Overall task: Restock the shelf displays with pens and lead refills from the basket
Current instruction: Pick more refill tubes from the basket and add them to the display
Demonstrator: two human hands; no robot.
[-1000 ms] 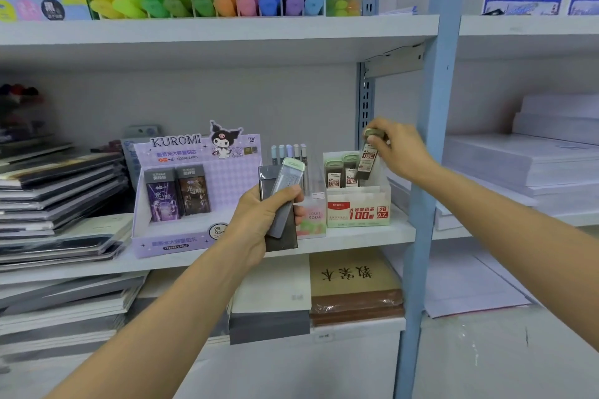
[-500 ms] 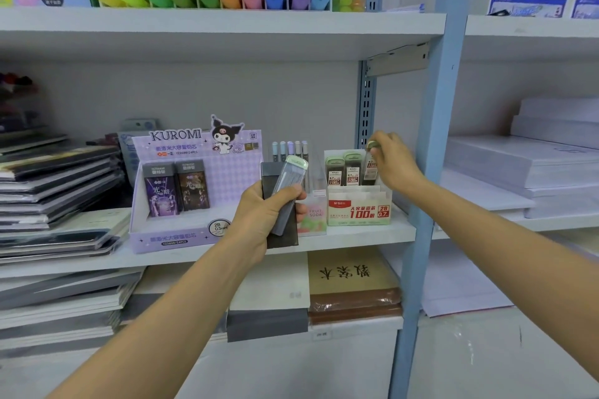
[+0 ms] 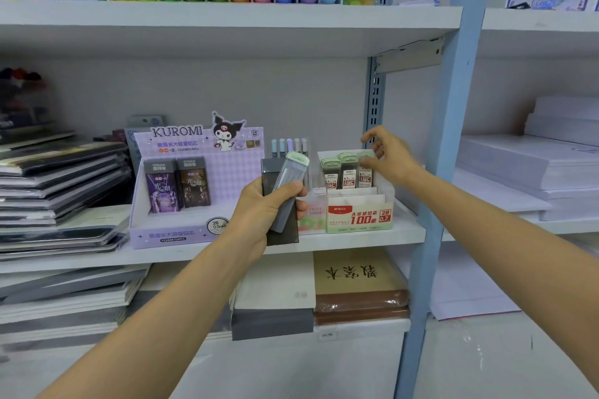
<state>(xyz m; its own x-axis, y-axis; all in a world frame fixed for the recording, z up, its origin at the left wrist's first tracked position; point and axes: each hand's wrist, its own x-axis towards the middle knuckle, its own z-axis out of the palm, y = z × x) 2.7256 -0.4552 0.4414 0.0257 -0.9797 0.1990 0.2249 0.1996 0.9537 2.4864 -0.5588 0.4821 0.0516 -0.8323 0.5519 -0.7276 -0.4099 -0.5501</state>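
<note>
Left hand [image 3: 264, 210] grips lead refill cases [image 3: 285, 194]; right hand [image 3: 390, 157] loose above display box [image 3: 358, 217].

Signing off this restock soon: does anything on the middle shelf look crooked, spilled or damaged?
Nothing looks spilled or damaged. The three refill cases stand upright in the white display box. The only oddity is the notebook stack at left, which is fanned unevenly with its edges out of line.

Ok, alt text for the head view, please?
A person's left hand grips two lead refill cases before a stationery shelf. Their open right hand hovers over green-capped refills standing in a white display box, right of a purple Kuromi display.
</note>
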